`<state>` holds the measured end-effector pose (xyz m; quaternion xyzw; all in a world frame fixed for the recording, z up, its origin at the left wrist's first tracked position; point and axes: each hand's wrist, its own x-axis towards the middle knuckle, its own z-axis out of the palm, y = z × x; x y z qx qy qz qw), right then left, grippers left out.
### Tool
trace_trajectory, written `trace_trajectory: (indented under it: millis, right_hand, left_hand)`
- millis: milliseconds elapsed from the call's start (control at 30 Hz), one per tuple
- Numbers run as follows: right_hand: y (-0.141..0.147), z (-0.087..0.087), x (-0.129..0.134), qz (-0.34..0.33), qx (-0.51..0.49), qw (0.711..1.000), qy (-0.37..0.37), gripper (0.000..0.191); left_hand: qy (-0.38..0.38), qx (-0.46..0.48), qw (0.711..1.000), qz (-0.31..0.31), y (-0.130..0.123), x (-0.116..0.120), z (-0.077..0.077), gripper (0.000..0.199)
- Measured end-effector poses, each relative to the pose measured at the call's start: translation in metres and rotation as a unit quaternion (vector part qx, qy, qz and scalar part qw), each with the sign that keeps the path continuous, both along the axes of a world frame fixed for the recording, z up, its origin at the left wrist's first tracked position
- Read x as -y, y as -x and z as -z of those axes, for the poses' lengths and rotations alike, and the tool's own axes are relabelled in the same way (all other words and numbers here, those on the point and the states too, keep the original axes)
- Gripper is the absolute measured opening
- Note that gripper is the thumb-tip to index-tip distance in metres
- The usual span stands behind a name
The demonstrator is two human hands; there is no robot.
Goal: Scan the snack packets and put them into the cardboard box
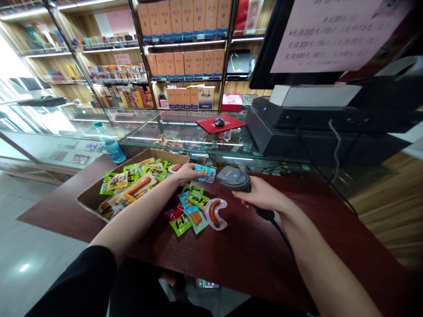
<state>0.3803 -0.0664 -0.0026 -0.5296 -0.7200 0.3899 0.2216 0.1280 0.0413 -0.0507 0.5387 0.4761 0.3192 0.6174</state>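
1. Right up close, the right hand [262,197] is clenched round the scanner [236,178]. Fingers wrap the neck, the head pokes out ahead of the grip with its blue light showing, and a black cable [267,215] runs off behind the hand.
2. Over to the left, the left hand [189,174] has its fingertips down on a small blue packet [205,173], just beside the scanner head. Pinching it or only resting on it? Can't tell from here.
3. Right below the two hands sits a loose pile of packets [187,207] on the dark red counter [261,255], and a clear tray with a sausage [215,214] lies just left of the right hand.
4. Under the left forearm, a cardboard box [155,159] is packed with more sausage packets.
5. Past the fingers, there's a glass case [185,132] with a red mat [220,123] and a mouse [220,122] on it. A water bottle [108,143] stands off to the left, and a black printer [317,132] sits to the right.
6. Farthest out, shelves [185,53] stacked with boxes, and a paper sign [337,35] up on the right.
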Motion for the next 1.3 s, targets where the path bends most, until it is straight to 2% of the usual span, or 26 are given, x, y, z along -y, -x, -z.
trace_trajectory:
  millis: [133,333,500,600,667,733,800,933,1000,1067,1167,1233,1300]
  right_hand:
    - [-0.002,0.001,-0.001,-0.002,0.001,1.0,-0.005,0.02]
    - [-0.002,0.001,-0.001,0.002,0.01,1.0,-0.015,0.021]
    - [-0.002,-0.001,0.0,-0.001,0.012,1.0,-0.011,0.022]
    - [-0.001,-0.002,0.001,-0.003,0.01,1.0,-0.01,0.023]
    - [-0.001,-0.003,0.002,-0.002,0.013,1.0,-0.013,0.024]
    - [0.001,-0.003,0.003,-0.004,0.018,1.0,-0.016,0.025]
    - [0.003,-0.002,0.004,-0.008,0.023,1.0,-0.017,0.026]
    - [0.012,0.0,0.003,-0.019,0.026,0.999,-0.007,0.028]
    - [0.016,0.0,0.004,-0.027,0.023,0.999,-0.001,0.029]
    - [0.019,0.001,0.004,-0.028,0.027,0.999,0.005,0.029]
    - [0.021,0.001,0.004,-0.024,0.037,0.999,0.008,0.029]
    - [0.021,0.002,0.003,-0.026,0.036,0.999,0.006,0.03]
    - [0.019,0.003,0.003,-0.028,0.033,0.999,0.003,0.03]
  left_hand:
    - [0.008,0.019,1.0,-0.017,0.001,-0.001,0.002,0.035]
    - [-0.022,0.024,0.999,-0.011,0.001,-0.005,0.006,0.023]
    - [-0.004,0.041,0.999,0.003,0.001,-0.004,0.006,0.033]
    - [-0.013,0.052,0.998,-0.012,-0.001,-0.002,-0.002,0.04]
    - [-0.028,0.06,0.997,-0.028,0.002,-0.001,-0.015,0.041]
    - [-0.053,0.057,0.996,-0.047,0.015,-0.001,-0.033,0.04]
    - [-0.084,0.034,0.993,-0.073,0.041,-0.001,-0.054,0.041]
    - [-0.132,-0.022,0.982,-0.136,0.121,0.005,-0.091,0.043]
    - [-0.156,-0.04,0.972,-0.17,0.16,0.012,-0.102,0.04]
    - [-0.178,-0.068,0.96,-0.205,0.187,0.019,-0.109,0.039]
    - [-0.185,-0.085,0.955,-0.216,0.201,0.027,-0.11,0.039]
    - [-0.186,-0.09,0.957,-0.204,0.193,0.029,-0.106,0.039]
    - [-0.193,-0.099,0.96,-0.177,0.174,0.028,-0.099,0.039]
